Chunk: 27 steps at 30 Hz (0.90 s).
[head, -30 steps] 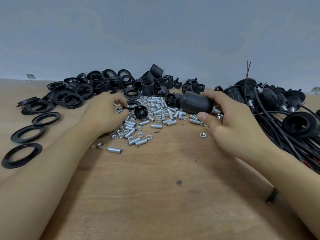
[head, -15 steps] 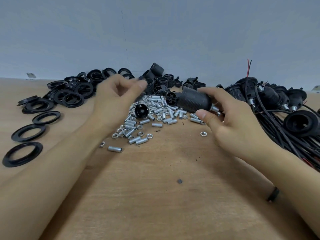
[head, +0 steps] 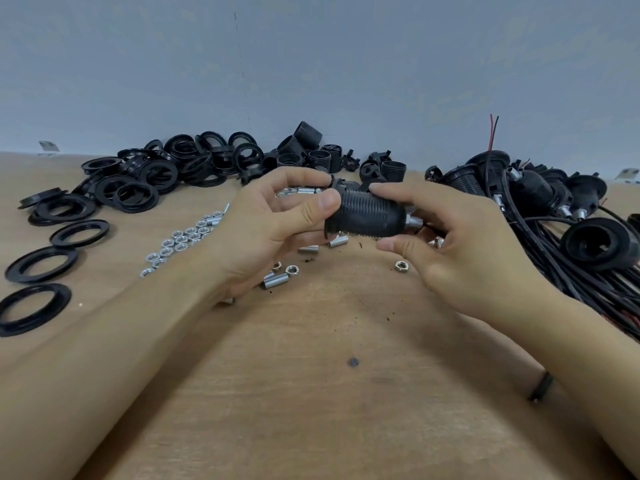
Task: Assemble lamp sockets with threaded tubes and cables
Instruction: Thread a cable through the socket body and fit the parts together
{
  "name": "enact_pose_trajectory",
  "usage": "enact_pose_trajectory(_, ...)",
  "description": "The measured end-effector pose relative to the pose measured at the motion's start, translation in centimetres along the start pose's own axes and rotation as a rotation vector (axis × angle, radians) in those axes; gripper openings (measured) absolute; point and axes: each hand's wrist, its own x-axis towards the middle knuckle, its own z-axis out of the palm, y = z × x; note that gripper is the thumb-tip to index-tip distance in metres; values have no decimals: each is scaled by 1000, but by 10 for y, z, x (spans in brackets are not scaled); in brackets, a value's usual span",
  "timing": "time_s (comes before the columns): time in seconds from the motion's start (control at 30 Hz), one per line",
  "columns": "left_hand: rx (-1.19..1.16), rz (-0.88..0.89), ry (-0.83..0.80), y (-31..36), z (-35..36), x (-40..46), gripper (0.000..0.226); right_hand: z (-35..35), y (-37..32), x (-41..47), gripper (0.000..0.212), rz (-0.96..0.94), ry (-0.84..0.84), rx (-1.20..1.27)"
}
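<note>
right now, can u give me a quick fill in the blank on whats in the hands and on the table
1. Both the left hand and the right hand hold one black ribbed ____.
2. The silver threaded tube sticks out of the end nearer the ____ hand.
3. The flat black rings lie on the person's ____ side.
4. The table is made of ____.

Missing words: socket; right; left; wood

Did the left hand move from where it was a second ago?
Yes. The left hand left the pile of nuts and came right and up to the black socket.
</note>
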Motion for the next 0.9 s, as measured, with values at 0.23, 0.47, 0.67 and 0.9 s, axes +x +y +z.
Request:
enact_pose_trajectory(0.23,133,39,-39,1,1,-4,35,0,1,0,48,-68,19,-68)
enact_pose_trajectory(0.47,-304,45,-206,14,-9,-4,40,3,-1,-1,40,87,-34,-23)
enact_pose_trajectory(0.67,-218,41,13,14,-9,-3,34,2,-2,-1,41,100,-45,2)
enact_pose_trajectory(0.9,-221,113,86,22,-6,-5,43,2,6,0,35,145,-33,-4)
